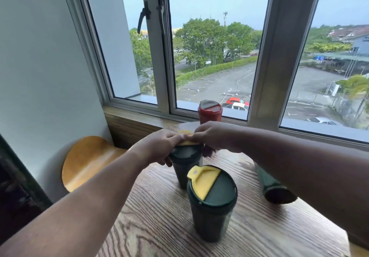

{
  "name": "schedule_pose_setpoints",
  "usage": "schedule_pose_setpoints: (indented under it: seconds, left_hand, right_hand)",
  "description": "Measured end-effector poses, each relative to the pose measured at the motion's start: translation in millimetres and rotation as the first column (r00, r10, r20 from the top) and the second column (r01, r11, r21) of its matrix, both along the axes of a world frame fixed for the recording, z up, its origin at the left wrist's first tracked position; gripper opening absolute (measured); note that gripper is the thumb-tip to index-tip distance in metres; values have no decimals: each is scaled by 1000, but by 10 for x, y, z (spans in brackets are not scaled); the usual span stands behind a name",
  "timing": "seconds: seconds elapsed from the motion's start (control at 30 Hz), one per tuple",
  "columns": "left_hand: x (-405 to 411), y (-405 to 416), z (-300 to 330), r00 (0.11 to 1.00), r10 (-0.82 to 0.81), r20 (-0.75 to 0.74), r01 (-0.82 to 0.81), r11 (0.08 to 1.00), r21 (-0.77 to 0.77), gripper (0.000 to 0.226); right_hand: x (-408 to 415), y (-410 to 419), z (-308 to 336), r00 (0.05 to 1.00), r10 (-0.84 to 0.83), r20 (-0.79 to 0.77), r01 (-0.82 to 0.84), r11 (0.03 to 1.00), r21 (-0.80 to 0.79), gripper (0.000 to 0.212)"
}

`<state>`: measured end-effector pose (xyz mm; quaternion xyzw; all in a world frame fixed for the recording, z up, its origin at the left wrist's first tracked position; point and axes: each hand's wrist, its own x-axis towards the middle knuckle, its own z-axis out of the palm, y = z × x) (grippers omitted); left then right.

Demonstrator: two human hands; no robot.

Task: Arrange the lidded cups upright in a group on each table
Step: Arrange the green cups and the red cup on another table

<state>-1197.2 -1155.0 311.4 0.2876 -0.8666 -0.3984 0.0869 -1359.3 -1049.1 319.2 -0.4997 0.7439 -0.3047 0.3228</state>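
Wood table (159, 226) set by big window (209, 57). White wall (40, 67) seen at left. Round wood chair (85, 161) tucked beside table. Trees, car park lit by daylight outside.

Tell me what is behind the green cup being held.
A red cup with a grey lid stands upright by the window; its base is hidden behind the hands. The held green cup stays upright.

Soft overcast daylight comes in through the window (209, 57), leaving the wall (40, 67) evenly lit. The table (159, 226) shows a pale sheen near the sill and only faint shadows. Window frames bow at the edges; both forearms and the foreground look slightly smeared.
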Motion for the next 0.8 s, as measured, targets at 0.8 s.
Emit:
schedule_pose_setpoints:
  seconds: [0.8]
  left_hand:
    - [-626,473,576,976,-155,150,205,883,-423,19]
  right_hand:
    - [-511,1127,183,861,-173,-477,89,977,-194,31]
